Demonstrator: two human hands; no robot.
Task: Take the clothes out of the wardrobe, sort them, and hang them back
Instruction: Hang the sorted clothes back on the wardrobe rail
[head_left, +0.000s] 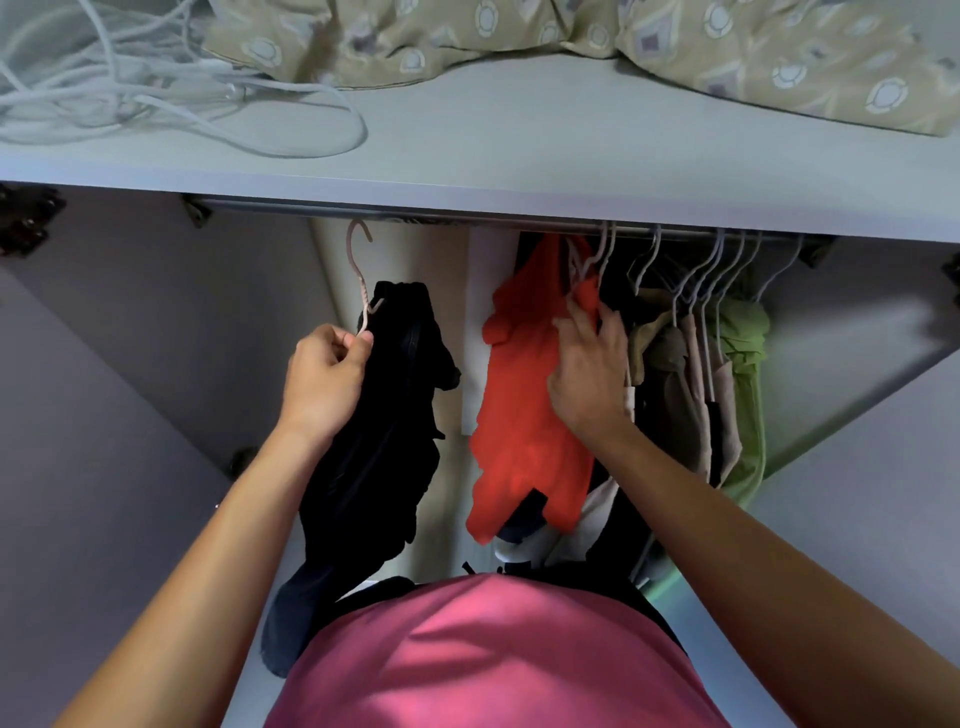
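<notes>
Left hand (324, 376) pinches pink hanger (359, 280) carrying black garment (384, 410), hook off rail (467, 215). Right hand (589, 369), fingers spread, presses red garment (524, 395) at centre frame. Loosely draped black garment could slide off.

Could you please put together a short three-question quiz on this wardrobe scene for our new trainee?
1. True or false: the hook of the pink hanger carrying the black garment is on the rail.
2. Which hand touches the red garment?
3. The garment hanging furthest right is: A) green, B) white, C) blue.

Key
1. False: the left hand pinches the hanger below its hook, which is off the rail.
2. The right hand.
3. A, the green garment.
</notes>
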